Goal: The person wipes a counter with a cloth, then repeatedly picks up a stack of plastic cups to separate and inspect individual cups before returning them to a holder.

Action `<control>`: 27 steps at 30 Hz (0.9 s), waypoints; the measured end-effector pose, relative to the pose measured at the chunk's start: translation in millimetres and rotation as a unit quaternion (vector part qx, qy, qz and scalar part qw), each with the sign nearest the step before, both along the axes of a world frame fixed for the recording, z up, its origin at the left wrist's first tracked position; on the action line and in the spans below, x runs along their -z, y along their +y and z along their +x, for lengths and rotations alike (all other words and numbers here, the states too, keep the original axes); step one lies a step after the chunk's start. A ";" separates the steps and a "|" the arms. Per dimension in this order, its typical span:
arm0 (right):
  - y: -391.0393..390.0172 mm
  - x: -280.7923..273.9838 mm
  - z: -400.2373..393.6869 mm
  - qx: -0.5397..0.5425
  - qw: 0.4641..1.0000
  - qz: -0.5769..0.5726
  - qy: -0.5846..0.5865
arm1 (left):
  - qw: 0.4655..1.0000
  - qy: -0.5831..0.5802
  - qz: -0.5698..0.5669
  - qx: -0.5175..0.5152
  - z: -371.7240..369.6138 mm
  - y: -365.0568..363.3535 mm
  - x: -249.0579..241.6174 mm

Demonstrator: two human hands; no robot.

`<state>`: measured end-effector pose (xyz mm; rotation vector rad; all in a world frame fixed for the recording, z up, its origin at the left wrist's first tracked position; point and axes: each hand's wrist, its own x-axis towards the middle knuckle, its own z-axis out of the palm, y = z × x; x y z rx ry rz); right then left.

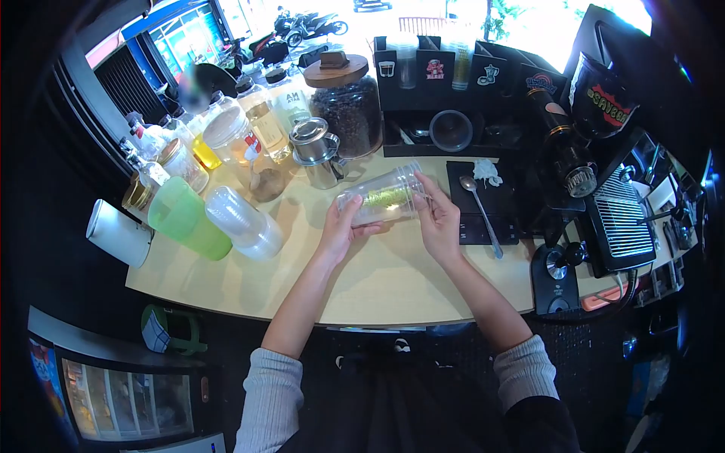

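Note:
A clear plastic cup (370,213) with a green patch on its side lies nearly sideways between my hands, over the wooden counter (377,283). Ridged rims show at its right end. My left hand (341,230) grips the left end, thumb on top and fingers beneath. At the rim end, my right hand (440,219) is closed on the cup with thumb and fingers. Behind my left hand stands a metal drip coffee filter (316,147). A spoon (485,215) rests on a black scale (472,229) right of my right hand, with crumpled white tissue (488,172) nearby.
A green cup (189,219) and stacked clear cups (243,223) lean at the left, before several bottles and jars. A wooden-lidded jar of coffee beans (343,109) stands behind. A black cup organizer (453,90) lines the back. Right are a grinder (563,151) and an espresso machine (623,219).

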<state>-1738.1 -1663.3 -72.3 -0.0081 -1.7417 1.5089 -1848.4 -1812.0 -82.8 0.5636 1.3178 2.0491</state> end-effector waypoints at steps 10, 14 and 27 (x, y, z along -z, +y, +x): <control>-5.7 -0.4 4.1 -0.038 0.999 0.000 -0.007 | 1.000 0.016 -0.009 -0.016 0.6 0.4 3.7; -12.2 -0.9 6.0 -0.065 0.997 -0.025 -0.014 | 0.999 0.034 -0.030 0.002 -1.3 -0.3 5.7; -24.4 -6.2 10.8 -0.147 0.987 -0.064 -0.025 | 0.994 0.008 0.055 -0.089 15.7 30.4 -6.6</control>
